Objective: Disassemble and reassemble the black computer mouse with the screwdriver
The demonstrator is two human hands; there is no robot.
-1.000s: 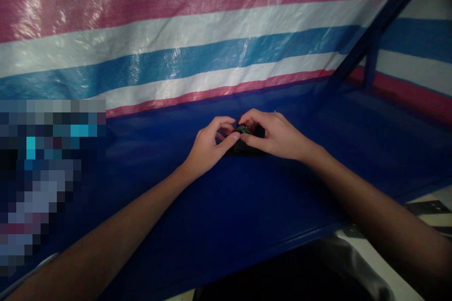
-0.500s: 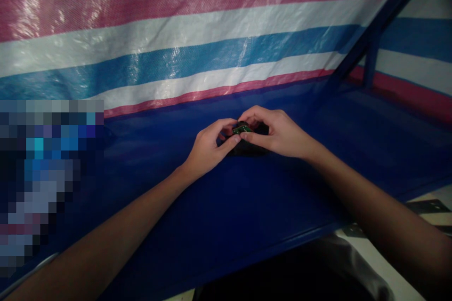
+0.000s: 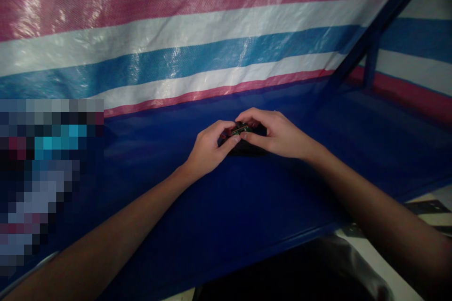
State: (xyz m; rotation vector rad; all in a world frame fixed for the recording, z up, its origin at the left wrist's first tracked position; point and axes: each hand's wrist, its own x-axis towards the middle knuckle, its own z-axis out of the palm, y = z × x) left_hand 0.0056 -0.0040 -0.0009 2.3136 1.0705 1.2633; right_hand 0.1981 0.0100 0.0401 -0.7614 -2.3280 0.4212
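Note:
A small green circuit board (image 3: 242,129) is pinched between my two hands, tilted so that mostly its edge shows. My left hand (image 3: 212,146) grips the board's left side between thumb and fingers. From the right, my right hand (image 3: 277,132) holds it with thumb in front and fingertips behind. Beneath the hands, a flat black object (image 3: 247,148) rests on the blue surface; my fingers hide much of it and its kind is unclear.
The blue tabletop (image 3: 212,225) spreads around my hands. Behind it hangs a striped plastic sheet (image 3: 176,63). A dark blue frame bar (image 3: 374,33) slants down at the right. The left side is pixelated. A pale floor (image 3: 374,256) shows at lower right.
The circuit board has tipped, showing less of its green face and more of its edge. My right fingers have shifted slightly left over its top; the left hand has hardly moved.

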